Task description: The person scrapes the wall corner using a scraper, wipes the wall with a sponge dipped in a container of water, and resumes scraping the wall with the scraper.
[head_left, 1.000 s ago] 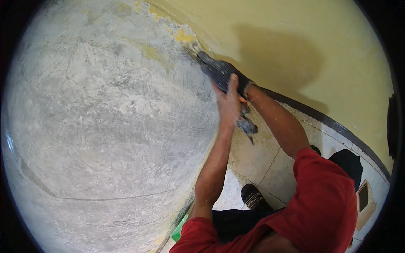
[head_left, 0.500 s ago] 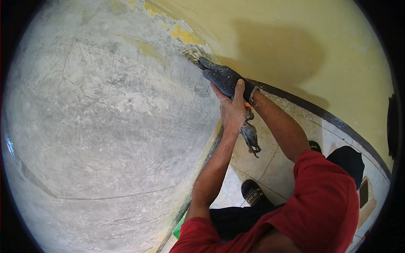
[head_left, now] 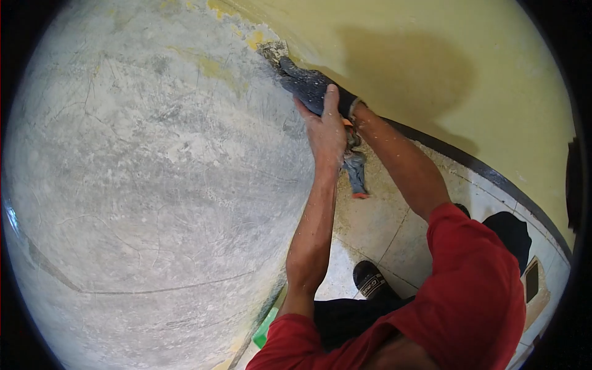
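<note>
And there's the business end: what looks like a scraper [head_left: 271, 54], its flecked blade up by the top right edge of the grey wall [head_left: 154, 185], just beside a bright yellow patch [head_left: 254, 41] and right along the border with the broad yellow paint [head_left: 431, 49]. The gloved right hand [head_left: 314, 86] is the nearer of the two, right behind that blade, pressed together over the tool with its fingers laid forward. From there the blade lies up and to the left, and the long axis of the tool looks to follow the glove, slanting from lower right to upper left. It seems to meet the wall, though the exact contact is too small to call!

In close support, the bare left hand [head_left: 327, 132] sits just below, thumb across the glove, fingers tucked along its far side; the palm is hidden, so I cannot tell how firmly it closes or whether it has the handle too. An orange bit [head_left: 347, 122] peeks out behind it, and a limp grey cloth-like piece [head_left: 355, 172] with a red-orange end hangs beneath, over the dusty tiled floor [head_left: 370, 228].
</note>
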`<act>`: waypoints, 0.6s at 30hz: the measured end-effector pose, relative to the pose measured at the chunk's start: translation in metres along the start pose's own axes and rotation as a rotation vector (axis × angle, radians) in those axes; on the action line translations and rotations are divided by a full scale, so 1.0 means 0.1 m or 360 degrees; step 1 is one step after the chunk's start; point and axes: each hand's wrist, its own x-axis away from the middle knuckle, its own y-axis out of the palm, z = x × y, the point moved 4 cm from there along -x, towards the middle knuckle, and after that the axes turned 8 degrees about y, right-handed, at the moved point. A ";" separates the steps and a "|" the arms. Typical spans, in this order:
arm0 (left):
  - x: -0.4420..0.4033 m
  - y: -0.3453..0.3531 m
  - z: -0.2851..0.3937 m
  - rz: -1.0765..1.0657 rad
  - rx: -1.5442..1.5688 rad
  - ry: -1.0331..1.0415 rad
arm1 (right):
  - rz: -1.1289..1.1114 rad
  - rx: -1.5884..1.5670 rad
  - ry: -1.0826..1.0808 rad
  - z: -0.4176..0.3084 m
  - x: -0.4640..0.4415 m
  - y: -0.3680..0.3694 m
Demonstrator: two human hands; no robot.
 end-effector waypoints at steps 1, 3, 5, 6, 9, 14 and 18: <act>0.01 0.02 0.11 -0.0033 0.0062 -0.0028 | -0.0084 -0.0023 -0.0094 -0.01 -0.01 0.00; 0.01 0.02 0.02 -0.0030 0.0006 -0.0015 | -0.0184 -0.0194 -0.0150 -0.12 0.02 0.02; 0.11 0.04 -0.11 -0.0031 -0.0144 -0.0074 | -0.0097 -0.0299 -0.0111 -0.11 0.12 -0.01; 0.18 0.04 -0.13 -0.0040 -0.0145 -0.0084 | -0.0006 -0.0434 -0.0046 -0.03 0.19 -0.06; 0.35 0.00 -0.22 -0.0138 -0.0331 -0.0287 | -0.0063 -0.0232 -0.0057 0.16 0.23 -0.26; 0.31 -0.06 -0.20 -0.0136 -0.0375 -0.0238 | -0.0323 0.0164 -0.0273 0.27 -0.13 -0.48; 0.10 -0.06 -0.24 -0.0112 -0.0374 -0.0072 | -0.0306 -0.0081 -0.0234 0.13 -0.13 -0.33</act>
